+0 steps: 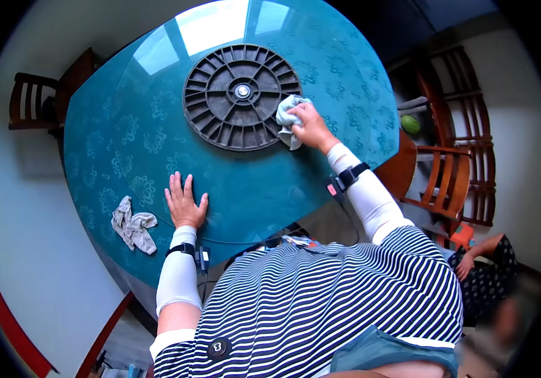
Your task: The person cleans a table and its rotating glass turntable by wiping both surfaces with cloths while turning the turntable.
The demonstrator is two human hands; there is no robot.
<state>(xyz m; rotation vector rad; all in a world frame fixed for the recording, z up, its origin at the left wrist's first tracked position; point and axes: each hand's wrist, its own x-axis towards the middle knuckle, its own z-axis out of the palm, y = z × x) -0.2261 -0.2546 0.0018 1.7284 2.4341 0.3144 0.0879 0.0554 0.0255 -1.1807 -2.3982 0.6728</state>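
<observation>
My right hand (313, 128) is closed around a pale bluish-grey cloth (289, 113), which touches the right rim of a round black ribbed turntable base (223, 116). The base lies on a teal, flower-patterned tabletop (245, 183), with a metal hub at its centre. Flat on the tabletop, fingers spread, rests my left hand (185, 203), holding nothing. A crumpled greyish rag (133, 225) lies to the left of that hand.
Wooden chairs (437, 179) stand beyond the table's right side, and another chair (31, 101) is at the far left. A green melon-like object (410, 124) sits near the right chairs. Someone's hand (465, 266) shows at lower right. Cables run from both my wrists.
</observation>
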